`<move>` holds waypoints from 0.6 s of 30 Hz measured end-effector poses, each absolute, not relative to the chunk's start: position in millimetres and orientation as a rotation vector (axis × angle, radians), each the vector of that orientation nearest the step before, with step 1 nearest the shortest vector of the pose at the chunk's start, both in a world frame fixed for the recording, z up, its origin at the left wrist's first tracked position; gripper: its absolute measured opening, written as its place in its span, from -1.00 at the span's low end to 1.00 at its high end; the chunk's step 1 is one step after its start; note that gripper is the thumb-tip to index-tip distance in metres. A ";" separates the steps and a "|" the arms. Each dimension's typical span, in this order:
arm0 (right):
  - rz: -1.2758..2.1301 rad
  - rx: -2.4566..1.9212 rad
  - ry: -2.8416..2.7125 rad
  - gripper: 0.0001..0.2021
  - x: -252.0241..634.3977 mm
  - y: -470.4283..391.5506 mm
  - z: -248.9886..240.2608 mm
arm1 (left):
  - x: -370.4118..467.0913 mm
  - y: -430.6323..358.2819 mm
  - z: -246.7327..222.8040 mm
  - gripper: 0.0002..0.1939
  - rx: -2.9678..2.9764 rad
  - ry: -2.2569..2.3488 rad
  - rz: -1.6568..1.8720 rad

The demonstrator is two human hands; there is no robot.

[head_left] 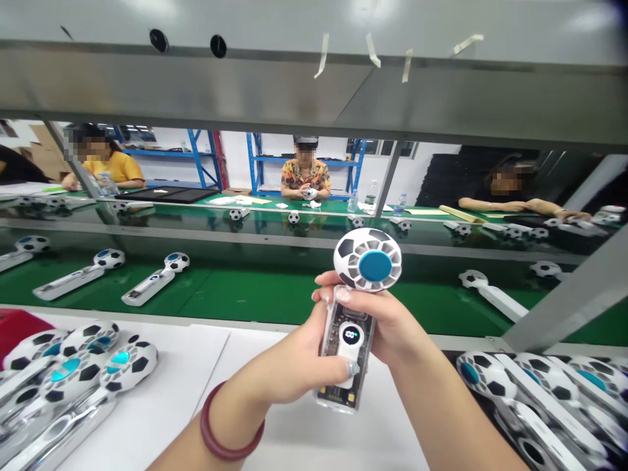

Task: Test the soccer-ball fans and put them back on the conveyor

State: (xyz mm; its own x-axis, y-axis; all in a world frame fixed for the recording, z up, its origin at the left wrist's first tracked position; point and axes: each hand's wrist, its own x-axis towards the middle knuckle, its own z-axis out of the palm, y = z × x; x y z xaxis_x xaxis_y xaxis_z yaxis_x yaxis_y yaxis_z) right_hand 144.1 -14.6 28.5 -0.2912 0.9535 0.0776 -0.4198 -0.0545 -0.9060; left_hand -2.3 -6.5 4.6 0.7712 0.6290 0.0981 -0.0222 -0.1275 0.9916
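Observation:
A handheld fan (369,260) with a football-patterned head and a blue centre is held upright in front of me. Its clear handle shows circuit parts inside and a small round lit display (351,334). My left hand (314,353) is closed around the handle from the left, with the thumb lying over the front below the display. From the right, my right hand (387,320) grips the top of the handle just under the head, its thumb across the neck. The fingers behind the handle are mostly hidden. A dark red bangle (230,432) circles my left wrist.
Similar fans are piled at left (122,366) and right (490,379). Several more lie on the green conveyor belt (235,288). A slanted metal post (569,281) stands at right, and a shelf (245,85) hangs overhead. Co-workers (305,173) sit across the line.

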 end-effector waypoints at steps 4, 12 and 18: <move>1.652 -0.615 -1.121 -0.77 146.6 -11.2 23.7 | -4.9 -8.1 7.1 -0.25 1.628 0.542 0.575; 1.640 -0.405 -1.204 -0.85 145.1 -7.3 18.7 | -10.1 -7.7 9.6 -0.19 1.649 0.577 0.516; 1.439 -0.650 -1.471 -0.79 158.3 -25.8 33.2 | -8.2 -14.4 13.2 -0.12 1.854 0.549 0.533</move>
